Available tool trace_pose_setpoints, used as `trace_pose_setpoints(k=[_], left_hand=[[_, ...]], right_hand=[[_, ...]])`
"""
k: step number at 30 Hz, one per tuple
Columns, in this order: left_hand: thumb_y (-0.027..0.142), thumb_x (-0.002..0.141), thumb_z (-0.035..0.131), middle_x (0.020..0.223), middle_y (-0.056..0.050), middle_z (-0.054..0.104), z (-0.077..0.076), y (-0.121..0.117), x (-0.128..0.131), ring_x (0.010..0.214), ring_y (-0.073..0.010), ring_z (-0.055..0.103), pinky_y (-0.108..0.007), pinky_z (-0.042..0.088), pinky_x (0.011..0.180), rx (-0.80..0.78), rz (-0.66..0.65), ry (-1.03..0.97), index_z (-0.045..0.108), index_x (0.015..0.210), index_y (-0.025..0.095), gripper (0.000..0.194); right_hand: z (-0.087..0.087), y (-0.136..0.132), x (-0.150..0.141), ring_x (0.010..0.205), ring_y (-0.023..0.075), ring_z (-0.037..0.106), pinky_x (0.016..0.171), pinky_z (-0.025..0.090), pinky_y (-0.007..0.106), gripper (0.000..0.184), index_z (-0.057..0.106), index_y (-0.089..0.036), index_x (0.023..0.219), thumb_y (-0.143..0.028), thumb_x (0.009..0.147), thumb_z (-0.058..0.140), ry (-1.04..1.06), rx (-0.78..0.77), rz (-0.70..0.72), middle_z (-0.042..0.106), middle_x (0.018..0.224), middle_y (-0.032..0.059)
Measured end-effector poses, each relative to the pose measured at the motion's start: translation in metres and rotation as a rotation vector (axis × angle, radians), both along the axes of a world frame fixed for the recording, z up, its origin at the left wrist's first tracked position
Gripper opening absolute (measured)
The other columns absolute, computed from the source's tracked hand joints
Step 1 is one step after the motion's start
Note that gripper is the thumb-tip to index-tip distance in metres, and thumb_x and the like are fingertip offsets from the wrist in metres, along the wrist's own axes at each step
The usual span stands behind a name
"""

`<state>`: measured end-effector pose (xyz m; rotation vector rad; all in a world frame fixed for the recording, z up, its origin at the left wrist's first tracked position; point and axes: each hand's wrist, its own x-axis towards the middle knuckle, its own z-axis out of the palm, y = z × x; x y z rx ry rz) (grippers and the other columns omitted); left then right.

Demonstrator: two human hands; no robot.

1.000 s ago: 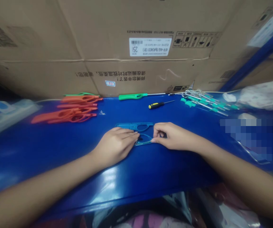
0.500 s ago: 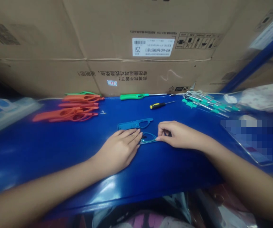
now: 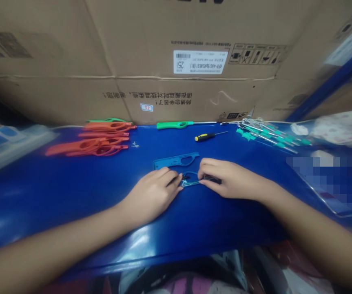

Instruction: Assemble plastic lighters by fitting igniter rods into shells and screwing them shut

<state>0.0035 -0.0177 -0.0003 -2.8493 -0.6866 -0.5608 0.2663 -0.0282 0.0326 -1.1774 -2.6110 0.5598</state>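
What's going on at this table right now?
A person is handling a blue shell: the left hand covers one end, and the right hand pinches the other. A second blue shell lies just beyond. Past that lies a screwdriver, with red shells off to the left.

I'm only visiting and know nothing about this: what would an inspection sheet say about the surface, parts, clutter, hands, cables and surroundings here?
Surface: blue table, glossy.
Job's things: far shell lying beyond the near shell; both blue, the near one partly covered.
Clutter: orange shells toward the left; green handle and screwdriver toward the back; metal rods toward the right.
Hands: left hand at the near shell's left part, right hand at its right end.
Cables: pale line along the back edge; whether it is a cord, I cannot tell.
Surroundings: carton behind, its print upside down; blue post at right.
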Motion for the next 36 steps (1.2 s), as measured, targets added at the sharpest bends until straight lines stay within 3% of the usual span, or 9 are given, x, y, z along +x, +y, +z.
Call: trace_pose_setpoints(k=[5, 8, 17, 36], left_hand=[[0.028, 0.103, 0.048, 0.104, -0.011, 0.069, -0.0026, 0.0031, -0.0018, 0.091, -0.0230, 0.062, -0.036, 0.057, 0.077, -0.115, 0.002, -0.060, 0.064, 0.126, 0.014, 0.031], [0.026, 0.103, 0.047, 0.113, -0.009, 0.069, -0.0013, 0.0050, -0.0016, 0.095, -0.0223, 0.061, -0.036, 0.054, 0.080, -0.165, -0.023, -0.053, 0.066, 0.120, 0.020, 0.026], [0.025, 0.103, 0.047, 0.123, -0.008, 0.067, -0.0007, 0.0069, -0.0016, 0.099, -0.0238, 0.059, -0.039, 0.051, 0.084, -0.230, -0.028, -0.061, 0.067, 0.118, 0.022, 0.025], [0.025, 0.102, 0.049, 0.124, -0.006, 0.070, -0.0026, 0.0077, -0.0032, 0.099, -0.0228, 0.063, -0.037, 0.053, 0.082, -0.174, -0.060, -0.082, 0.068, 0.116, 0.022, 0.023]], right_hand=[[-0.0020, -0.0007, -0.0067, 0.089, 0.0181, 0.062, 0.074, 0.046, 0.030, 0.011, 0.061, -0.022, 0.106, -0.026, 0.097, 0.055, -0.047, 0.029, 0.027, 0.064, 0.108, 0.0048], [-0.0023, 0.0002, -0.0070, 0.091, 0.0180, 0.063, 0.075, 0.046, 0.030, 0.012, 0.060, -0.023, 0.107, -0.026, 0.099, 0.053, -0.068, 0.033, 0.031, 0.065, 0.109, 0.0044], [-0.0042, -0.0034, -0.0065, 0.094, 0.0194, 0.064, 0.078, 0.047, 0.032, 0.018, 0.060, -0.022, 0.113, -0.025, 0.101, 0.047, -0.141, 0.099, 0.067, 0.065, 0.111, 0.0059], [-0.0066, 0.0001, -0.0054, 0.094, 0.0196, 0.061, 0.078, 0.047, 0.033, 0.021, 0.065, -0.023, 0.110, -0.029, 0.101, 0.047, -0.112, 0.156, 0.059, 0.062, 0.114, 0.0074]])
